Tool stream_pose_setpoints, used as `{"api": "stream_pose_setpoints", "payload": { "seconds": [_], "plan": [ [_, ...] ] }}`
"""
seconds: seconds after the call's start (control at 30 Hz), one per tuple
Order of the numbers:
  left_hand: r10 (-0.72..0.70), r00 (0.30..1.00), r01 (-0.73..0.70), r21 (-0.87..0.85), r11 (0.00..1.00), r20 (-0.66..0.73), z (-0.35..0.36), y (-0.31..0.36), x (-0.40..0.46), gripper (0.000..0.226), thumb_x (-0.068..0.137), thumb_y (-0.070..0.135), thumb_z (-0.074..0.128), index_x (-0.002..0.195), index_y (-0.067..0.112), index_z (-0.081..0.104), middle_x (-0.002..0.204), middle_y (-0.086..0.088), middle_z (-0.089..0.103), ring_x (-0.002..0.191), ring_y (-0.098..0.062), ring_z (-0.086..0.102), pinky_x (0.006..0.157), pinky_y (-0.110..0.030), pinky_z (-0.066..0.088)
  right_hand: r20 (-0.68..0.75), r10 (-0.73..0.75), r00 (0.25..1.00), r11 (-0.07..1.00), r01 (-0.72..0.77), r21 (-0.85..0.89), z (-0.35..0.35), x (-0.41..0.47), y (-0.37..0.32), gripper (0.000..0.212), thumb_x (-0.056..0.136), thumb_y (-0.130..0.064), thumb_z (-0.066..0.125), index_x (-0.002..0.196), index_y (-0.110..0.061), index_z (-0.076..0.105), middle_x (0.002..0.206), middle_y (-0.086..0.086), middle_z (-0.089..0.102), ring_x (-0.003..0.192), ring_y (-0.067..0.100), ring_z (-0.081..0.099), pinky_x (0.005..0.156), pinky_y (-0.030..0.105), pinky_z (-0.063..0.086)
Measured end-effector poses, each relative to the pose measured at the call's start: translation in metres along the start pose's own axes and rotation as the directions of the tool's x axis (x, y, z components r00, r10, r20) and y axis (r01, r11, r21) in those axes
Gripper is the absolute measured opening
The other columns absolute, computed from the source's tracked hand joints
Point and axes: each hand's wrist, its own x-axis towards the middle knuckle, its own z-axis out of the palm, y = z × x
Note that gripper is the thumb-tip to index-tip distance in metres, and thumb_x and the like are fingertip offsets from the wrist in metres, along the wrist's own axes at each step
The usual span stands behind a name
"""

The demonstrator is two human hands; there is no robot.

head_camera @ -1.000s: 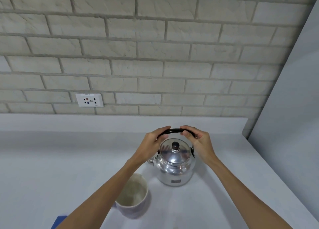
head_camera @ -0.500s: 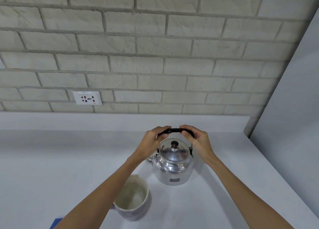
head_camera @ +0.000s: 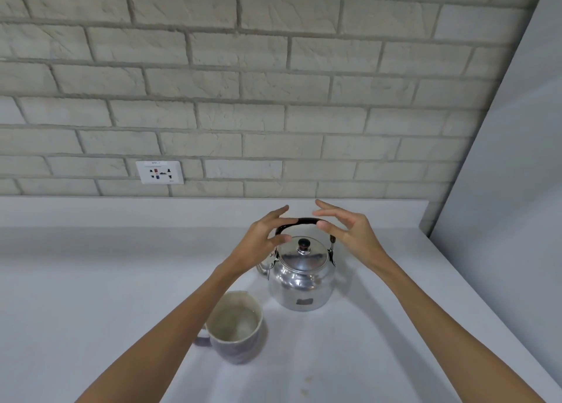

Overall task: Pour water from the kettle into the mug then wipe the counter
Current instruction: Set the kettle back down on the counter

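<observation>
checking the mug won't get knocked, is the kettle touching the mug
Apart. The head view shows a strip of bare counter between the kettle base and the mug rim.

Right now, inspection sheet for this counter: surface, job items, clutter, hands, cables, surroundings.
Surface: pale counter, bare around the items; a few faint specks near the front; no puddle visible.
Job's things: steel kettle upright, lid on, black handle raised; mug in front of it to the left, upright, contents unclear.
Clutter: nothing seen; no wiping cloth in view.
Hands: left hand and right hand open, fingers spread either side of the handle, not gripping.
Cables: nothing seen.
Surroundings: brick wall behind with a wall socket, nothing plugged in; plain panel on the right.
</observation>
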Motion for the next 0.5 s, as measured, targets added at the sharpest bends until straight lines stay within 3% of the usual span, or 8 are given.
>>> {"api": "stream_pose_setpoints", "payload": {
  "seconds": [0.1,0.2,0.33,0.43,0.5],
  "plan": [
    [-0.014,0.999,0.013,-0.032,0.999,-0.035,-0.015,0.012,-0.028,0.037,0.088,0.016,0.065,0.125,0.02,0.061,0.148,0.002,0.042,0.135,-0.012,0.037,0.112,-0.033,0.031,-0.027,-0.015,1.0,1.0,0.015,0.024,0.002,-0.019,-0.017,0.024,0.087,-0.012,0.068,0.111,-0.015,0.07,0.117,-0.004,0.07,0.111,0.004,0.063,0.097,0.021,0.047],
    [-0.044,0.996,0.038,-0.083,0.996,-0.075,-0.031,0.023,-0.065,0.032,0.087,0.021,0.066,0.119,0.02,0.065,0.136,0.005,0.053,0.124,-0.009,0.049,0.104,-0.03,0.04,-0.023,0.036,0.999,0.992,-0.033,0.119,0.008,-0.047,-0.033,0.025,0.088,-0.008,0.065,0.112,-0.012,0.067,0.098,0.0,0.076,0.09,0.009,0.071,0.081,0.014,0.05],
    [-0.159,0.972,0.127,-0.179,0.976,-0.175,-0.046,0.027,-0.124,0.021,0.087,0.018,0.067,0.108,0.022,0.069,0.116,0.009,0.065,0.103,-0.001,0.061,0.085,-0.016,0.05,0.034,0.144,0.989,0.969,-0.148,0.199,0.034,-0.088,-0.044,0.015,0.091,-0.01,0.061,0.101,-0.012,0.072,0.073,0.004,0.074,0.063,0.011,0.064,0.064,0.015,0.049],
    [-0.266,0.937,0.213,-0.231,0.949,-0.227,-0.053,0.021,-0.166,0.017,0.088,0.01,0.064,0.101,0.02,0.071,0.106,0.007,0.071,0.088,-0.001,0.065,0.068,-0.006,0.05,0.152,0.269,0.951,0.925,-0.299,0.236,0.063,-0.114,-0.048,0.014,0.091,-0.014,0.061,0.094,-0.014,0.074,0.059,0.001,0.065,0.056,0.014,0.056,0.058,0.017,0.045],
    [-0.332,0.91,0.278,-0.229,0.933,-0.247,-0.055,0.015,-0.193,0.019,0.089,0.006,0.062,0.1,0.019,0.07,0.102,0.006,0.072,0.083,-0.001,0.065,0.065,-0.006,0.049,0.262,0.325,0.909,0.899,-0.383,0.212,0.084,-0.127,-0.049,0.015,0.092,-0.018,0.061,0.094,-0.013,0.075,0.054,-0.001,0.061,0.054,0.012,0.054,0.057,0.016,0.046]
  ]
}}
